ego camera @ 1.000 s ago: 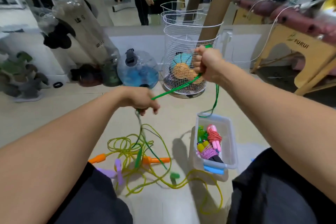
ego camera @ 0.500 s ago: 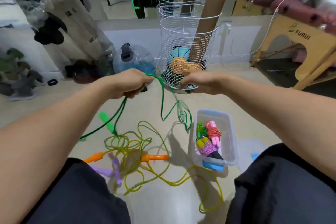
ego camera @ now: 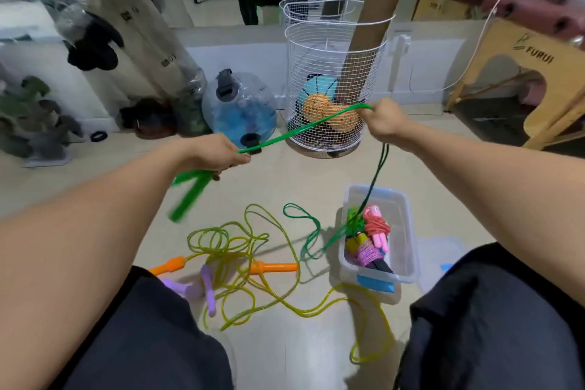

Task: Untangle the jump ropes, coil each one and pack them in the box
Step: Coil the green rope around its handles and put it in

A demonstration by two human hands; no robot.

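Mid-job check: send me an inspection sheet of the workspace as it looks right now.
Surface: pale floor.
Job's things: green rope taut between both hands, its tail trailing over the clear box; coiled ropes packed inside; yellow rope with orange handles tangled on the floor; purple handles beside it.
Clutter: wire basket with balls and a cardboard tube; water-filled ball.
Grippers: left hand grips green handles; right hand grips the green rope.
Cables: white cord at right.
Surroundings: wall mirror, wooden bench.
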